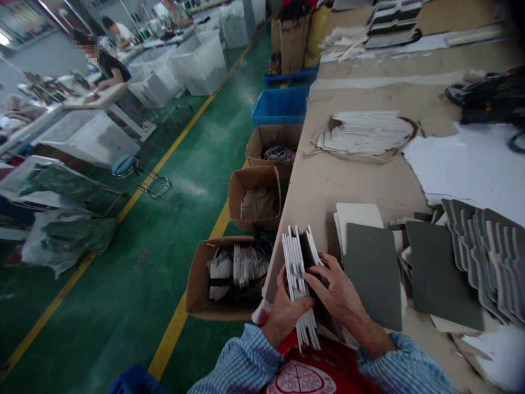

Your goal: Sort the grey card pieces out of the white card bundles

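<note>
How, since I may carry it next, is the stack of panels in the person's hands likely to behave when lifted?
The stack of panels probably handles stiffly, since its panels stand without sagging between the left hand and the right hand. It may splay or slip apart, as its upper ends are spread and no band shows around it.

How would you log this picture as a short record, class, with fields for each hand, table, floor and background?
Left hand: grips a bunch of white-edged panels
Right hand: fingers touch a smaller bunch beside it; a gap shows between the bunches
Table: grey sheets lie right of the hands
Floor: green, yellow-lined; a cardboard box of stacked pieces stands beside the table
Background: a person in a dark top at a workbench
</note>
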### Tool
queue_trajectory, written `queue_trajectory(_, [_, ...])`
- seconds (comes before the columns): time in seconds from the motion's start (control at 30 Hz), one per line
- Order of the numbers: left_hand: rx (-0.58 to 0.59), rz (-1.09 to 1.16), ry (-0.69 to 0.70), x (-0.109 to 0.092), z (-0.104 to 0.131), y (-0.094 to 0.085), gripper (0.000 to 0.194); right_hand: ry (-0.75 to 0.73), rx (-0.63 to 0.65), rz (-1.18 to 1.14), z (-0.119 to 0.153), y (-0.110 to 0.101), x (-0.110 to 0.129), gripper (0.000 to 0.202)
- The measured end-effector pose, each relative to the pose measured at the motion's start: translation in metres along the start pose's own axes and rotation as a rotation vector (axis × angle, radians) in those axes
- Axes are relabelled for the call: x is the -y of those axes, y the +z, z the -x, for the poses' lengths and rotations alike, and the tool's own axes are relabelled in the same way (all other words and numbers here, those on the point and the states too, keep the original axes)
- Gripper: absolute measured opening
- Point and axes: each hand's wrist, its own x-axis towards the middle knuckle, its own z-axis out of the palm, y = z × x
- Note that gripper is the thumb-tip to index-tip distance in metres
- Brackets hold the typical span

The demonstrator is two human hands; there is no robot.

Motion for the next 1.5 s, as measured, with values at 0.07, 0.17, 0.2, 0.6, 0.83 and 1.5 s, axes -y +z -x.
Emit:
queue_trajectory(0.07, [0.014,0.025,-0.007,0.002,0.000,-0.001,0.101,0.005,0.006,-0.008,-0.001,-0.001,-0.002,0.039])
queue_trajectory(0.17, [0.033,0.055,-0.018,0.002,-0.001,0.000,0.102,0.016,0.017,-0.025,-0.002,-0.002,-0.004,0.039])
queue_trajectory(0.2, [0.036,0.056,-0.025,0.002,-0.001,0.001,0.102,0.019,0.019,-0.032,-0.002,-0.003,-0.004,0.039])
queue_trajectory(0.6, [0.050,0.128,-0.017,0.001,-0.001,0.000,0.102,0.035,0.022,-0.175,-0.005,-0.007,-0.012,0.032])
queue_trajectory(0.83, [0.035,0.124,-0.024,0.006,-0.002,0.000,0.100,0.065,0.030,-0.209,-0.008,-0.006,-0.011,0.032])
queue_trajectory(1.5, [0.014,0.127,-0.044,0.000,-0.004,-0.003,0.091,-0.027,0.049,-0.096,-0.006,-0.008,-0.007,0.032])
